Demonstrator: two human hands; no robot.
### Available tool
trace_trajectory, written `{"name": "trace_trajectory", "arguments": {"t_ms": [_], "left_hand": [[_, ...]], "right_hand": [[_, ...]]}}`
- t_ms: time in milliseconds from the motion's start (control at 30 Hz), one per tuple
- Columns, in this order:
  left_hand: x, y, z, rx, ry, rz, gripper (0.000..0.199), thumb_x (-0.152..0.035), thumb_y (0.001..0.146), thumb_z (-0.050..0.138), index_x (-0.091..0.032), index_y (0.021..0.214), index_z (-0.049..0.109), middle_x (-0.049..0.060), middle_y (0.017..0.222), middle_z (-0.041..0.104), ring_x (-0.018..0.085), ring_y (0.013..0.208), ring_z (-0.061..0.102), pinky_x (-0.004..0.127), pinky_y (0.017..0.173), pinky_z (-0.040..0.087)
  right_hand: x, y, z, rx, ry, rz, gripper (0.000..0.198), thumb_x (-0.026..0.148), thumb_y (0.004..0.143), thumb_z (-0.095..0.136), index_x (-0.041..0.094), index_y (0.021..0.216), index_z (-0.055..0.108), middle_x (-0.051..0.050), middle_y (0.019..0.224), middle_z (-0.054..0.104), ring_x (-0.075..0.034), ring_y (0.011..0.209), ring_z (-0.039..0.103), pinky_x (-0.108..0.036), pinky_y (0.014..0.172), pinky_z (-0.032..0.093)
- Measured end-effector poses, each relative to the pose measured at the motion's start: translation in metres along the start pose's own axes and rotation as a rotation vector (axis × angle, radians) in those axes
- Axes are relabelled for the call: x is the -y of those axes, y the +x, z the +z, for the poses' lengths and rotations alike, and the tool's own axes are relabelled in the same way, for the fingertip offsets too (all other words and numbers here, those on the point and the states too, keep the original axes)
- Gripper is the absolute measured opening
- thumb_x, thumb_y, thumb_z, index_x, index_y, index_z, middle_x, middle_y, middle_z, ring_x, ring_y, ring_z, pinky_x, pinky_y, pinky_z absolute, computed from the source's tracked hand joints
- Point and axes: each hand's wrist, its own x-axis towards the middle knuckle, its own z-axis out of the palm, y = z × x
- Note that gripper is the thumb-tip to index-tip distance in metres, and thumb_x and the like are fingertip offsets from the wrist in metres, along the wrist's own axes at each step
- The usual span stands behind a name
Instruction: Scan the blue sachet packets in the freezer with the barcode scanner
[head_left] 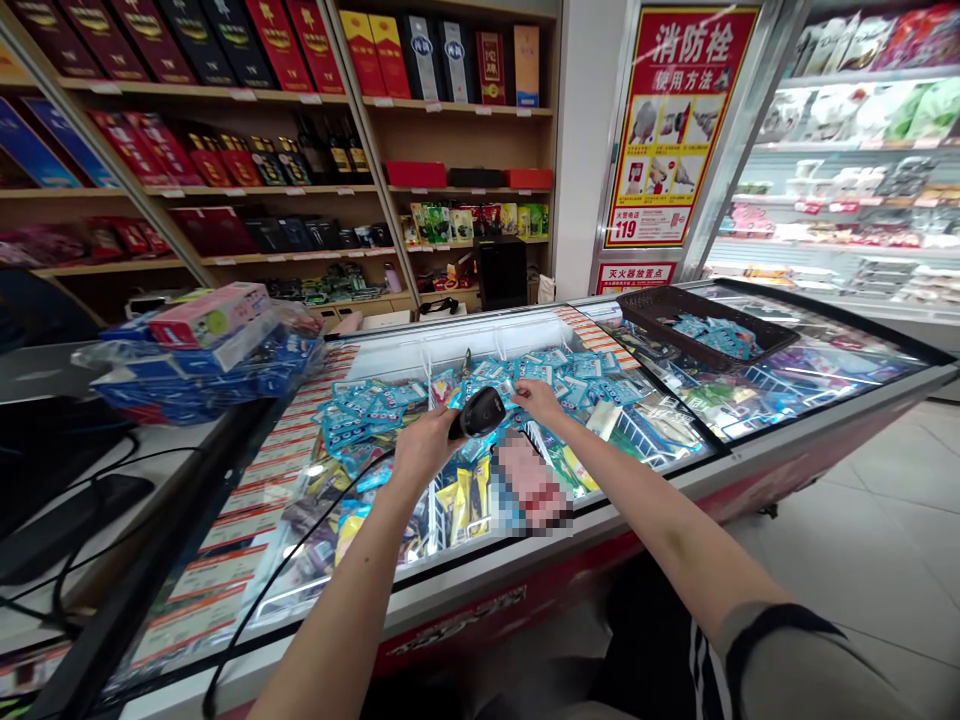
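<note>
Plainly, the left hand (424,445) grips a corded scanner (486,410), rounded, smooth black plastic, above the freezer (480,578)'s flat glass top; just beside it, the right hand (537,399) pinches among thin, glossy, rectangular blue packets (360,415) strewn there, though its exact hold is unclear.

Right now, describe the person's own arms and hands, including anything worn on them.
The left hand and right hand are bare, with no gloves visible. The right arm wears a short greyish sleeve with a dark band near its edge. No sleeve shows on the left arm.
</note>
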Motion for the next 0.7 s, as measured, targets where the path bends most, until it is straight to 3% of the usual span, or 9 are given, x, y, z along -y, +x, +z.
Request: {"name": "trace_trajectory", "arguments": {"t_ms": [333, 567, 700], "left_hand": [[0.000, -0.003, -0.005, -0.018, -0.011, -0.009, 0.032, -0.040, 0.076, 0.048, -0.024, 0.103, 0.055, 0.005, 0.101, 0.060, 0.020, 0.092, 0.057, 0.026, 0.066, 0.042], [0.005, -0.004, -0.003, -0.020, -0.007, 0.002, 0.033, -0.041, 0.076, 0.048, -0.024, 0.103, 0.054, 0.005, 0.100, 0.060, 0.021, 0.092, 0.057, 0.026, 0.063, 0.041], [0.010, -0.004, 0.001, -0.023, -0.004, 0.006, 0.034, -0.041, 0.076, 0.048, -0.025, 0.105, 0.054, 0.004, 0.101, 0.060, 0.021, 0.092, 0.057, 0.026, 0.063, 0.040]], "right_hand": [[-0.002, -0.001, -0.002, -0.016, 0.013, 0.032, 0.016, 0.032, 0.074, 0.052, 0.018, 0.075, 0.059, 0.000, 0.070, 0.059, -0.014, 0.066, 0.053, -0.024, 0.066, 0.041], [-0.016, 0.007, -0.004, -0.125, 0.122, 0.242, 0.022, 0.027, 0.071, 0.055, 0.015, 0.089, 0.060, -0.003, 0.077, 0.060, -0.014, 0.067, 0.056, -0.029, 0.065, 0.049], [-0.019, 0.014, -0.008, -0.221, 0.203, 0.392, 0.041, 0.022, 0.072, 0.053, 0.011, 0.112, 0.050, -0.006, 0.085, 0.060, -0.014, 0.066, 0.058, -0.028, 0.060, 0.050]]}}
